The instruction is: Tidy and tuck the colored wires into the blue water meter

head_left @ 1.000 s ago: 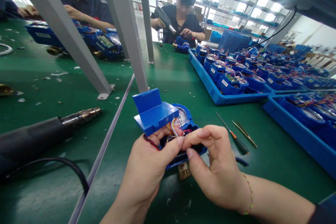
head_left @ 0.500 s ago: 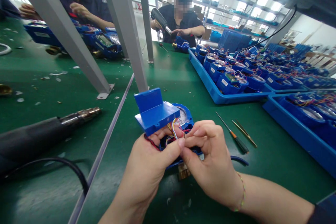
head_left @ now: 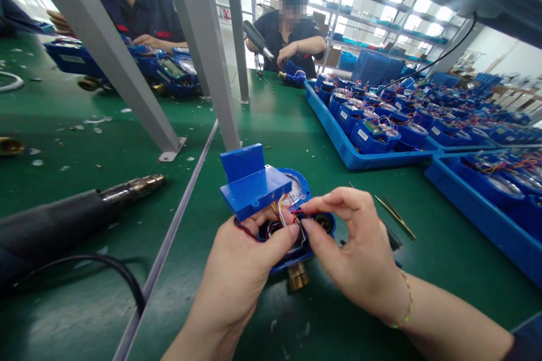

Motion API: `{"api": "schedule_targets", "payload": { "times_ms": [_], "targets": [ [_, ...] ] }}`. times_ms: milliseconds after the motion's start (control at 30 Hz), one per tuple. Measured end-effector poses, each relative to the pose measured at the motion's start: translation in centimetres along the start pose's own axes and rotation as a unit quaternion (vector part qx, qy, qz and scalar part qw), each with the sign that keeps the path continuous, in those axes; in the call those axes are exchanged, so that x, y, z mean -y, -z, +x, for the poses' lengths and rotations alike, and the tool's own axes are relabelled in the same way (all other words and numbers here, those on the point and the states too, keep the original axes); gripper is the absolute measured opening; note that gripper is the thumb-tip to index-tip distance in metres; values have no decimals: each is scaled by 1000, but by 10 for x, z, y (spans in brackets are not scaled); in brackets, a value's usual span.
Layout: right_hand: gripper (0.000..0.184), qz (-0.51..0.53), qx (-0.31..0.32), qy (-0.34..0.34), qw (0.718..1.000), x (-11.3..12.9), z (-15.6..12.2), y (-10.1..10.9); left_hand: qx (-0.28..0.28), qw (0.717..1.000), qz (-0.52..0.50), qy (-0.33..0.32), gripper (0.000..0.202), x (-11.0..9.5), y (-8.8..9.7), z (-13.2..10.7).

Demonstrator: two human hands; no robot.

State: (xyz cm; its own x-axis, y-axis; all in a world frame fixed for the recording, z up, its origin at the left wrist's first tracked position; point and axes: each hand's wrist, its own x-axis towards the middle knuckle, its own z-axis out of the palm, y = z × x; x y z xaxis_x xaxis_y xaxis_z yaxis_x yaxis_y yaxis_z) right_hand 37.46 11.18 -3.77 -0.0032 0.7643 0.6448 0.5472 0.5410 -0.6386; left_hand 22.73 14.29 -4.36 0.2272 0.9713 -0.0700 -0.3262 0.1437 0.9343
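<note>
1 blue meter (head_left: 301, 252) lies between 2 grips (head_left: 243, 259) (head_left: 359, 254).

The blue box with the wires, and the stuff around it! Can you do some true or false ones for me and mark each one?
1. A brass fitting sticks out of the blue box. True.
2. The right hand is holding the tweezers. False: the tweezers lie on the green table, and the right hand has its fingers at the blue box.
3. A thin bracelet goes around the right wrist. True.
4. The blue box is closed up tight. False: it is open, and coloured wires show.
5. The blue tray holds more blue things with wires. True.
</note>
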Motion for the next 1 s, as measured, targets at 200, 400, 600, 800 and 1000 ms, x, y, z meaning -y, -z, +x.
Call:
{"api": "schedule_targets", "payload": {
  "times_ms": [200, 400, 600, 800, 1000],
  "targets": [
    [33, -51, 1, 126, 991, -7, 1, -5, 0, 1000, 8, 1, 15, 1, 1, 1],
    [41, -65, 56, 172, 981, -15, -1, -3, 6, 1000, 22, -2, 18, 3, 3, -2],
    [43, -59, 45, 201, 977, -19, 2, -1, 7, 999, 43, -7, 15, 2, 3, -2],
    [48, -57, 53, 196, 978, -20, 1, 0, 54, 993, 97, -42, 10, -1, 5, 0],
    [56, -91, 60, 250, 962, -22, -2, 2, 65, 994, 88, -25, 19, -2, 5, -2]
  ]
}}
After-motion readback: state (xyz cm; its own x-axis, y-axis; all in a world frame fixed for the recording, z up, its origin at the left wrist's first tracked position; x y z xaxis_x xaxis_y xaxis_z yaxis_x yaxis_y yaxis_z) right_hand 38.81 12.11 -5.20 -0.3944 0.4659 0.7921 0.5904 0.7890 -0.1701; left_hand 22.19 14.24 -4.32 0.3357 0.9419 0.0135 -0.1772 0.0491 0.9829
